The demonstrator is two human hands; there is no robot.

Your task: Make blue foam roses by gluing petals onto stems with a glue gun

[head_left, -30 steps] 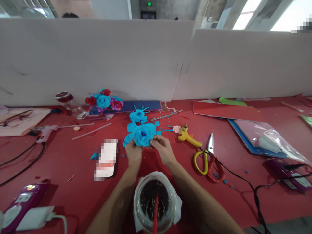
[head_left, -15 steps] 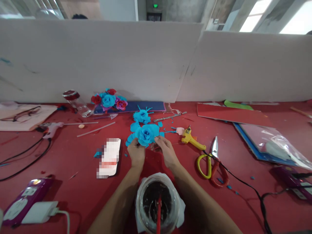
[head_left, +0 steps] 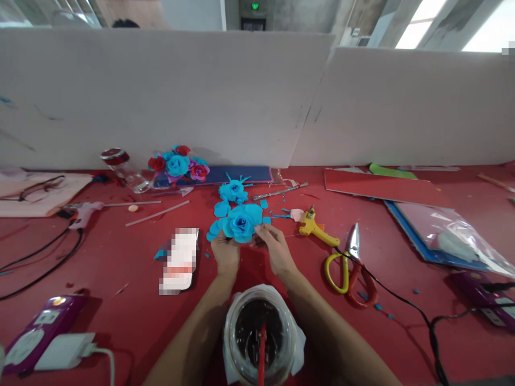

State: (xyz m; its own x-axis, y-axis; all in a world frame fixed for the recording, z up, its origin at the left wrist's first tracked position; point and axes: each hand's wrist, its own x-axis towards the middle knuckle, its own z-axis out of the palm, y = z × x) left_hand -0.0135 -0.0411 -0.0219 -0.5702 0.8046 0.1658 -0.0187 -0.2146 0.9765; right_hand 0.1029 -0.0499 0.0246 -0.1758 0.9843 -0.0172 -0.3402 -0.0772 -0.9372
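Between my hands, above the red table, is a blue paper rose (head_left: 242, 222) with its open face turned up toward me. My left hand (head_left: 225, 251) is closed on its lower left side, and the fingertips are partly hidden beneath the petals. At the lower right edge, my right hand (head_left: 274, 244) pinches a petal between thumb and fingers. Loose blue petals (head_left: 215, 229) lie just left of the rose. Behind it rests another blue paper flower (head_left: 234, 191) with thin strips sticking out.
A clear cup (head_left: 259, 335) with a red stick stands close to me between my forearms. On the right lie a yellow glue gun (head_left: 316, 228) and scissors (head_left: 354, 244); its cord crosses the table. To the left are a phone (head_left: 183, 260), glue sticks (head_left: 156, 213) and a pink glue gun (head_left: 84, 214).
The rose has tilted slightly and shifted a little within my fingers. Both hands keep their hold in nearly the same place. The view has moved very slightly.
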